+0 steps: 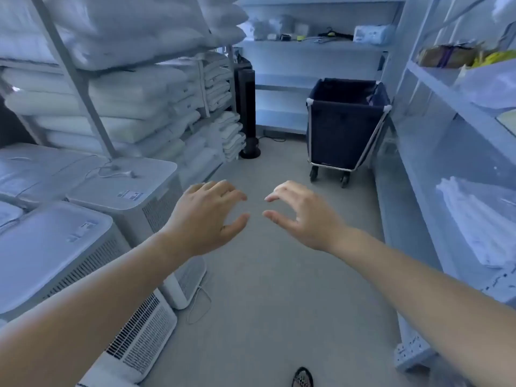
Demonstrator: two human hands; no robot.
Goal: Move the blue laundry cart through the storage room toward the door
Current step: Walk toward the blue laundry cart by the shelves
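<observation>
both hands empty; laundry cart far.

- Left grip: bare hand, no glove, ring or watch.
- Right grip: bare hand, likewise unadorned.
- Both forearms bare to the frame's edge; no sleeve shows.
- Shoe: dark toe with pale speckled pattern, at bottom edge.

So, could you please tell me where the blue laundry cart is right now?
The blue laundry cart stands at the room's far end on the right, against the right-hand shelving, with the black tower fan to its left.
</observation>
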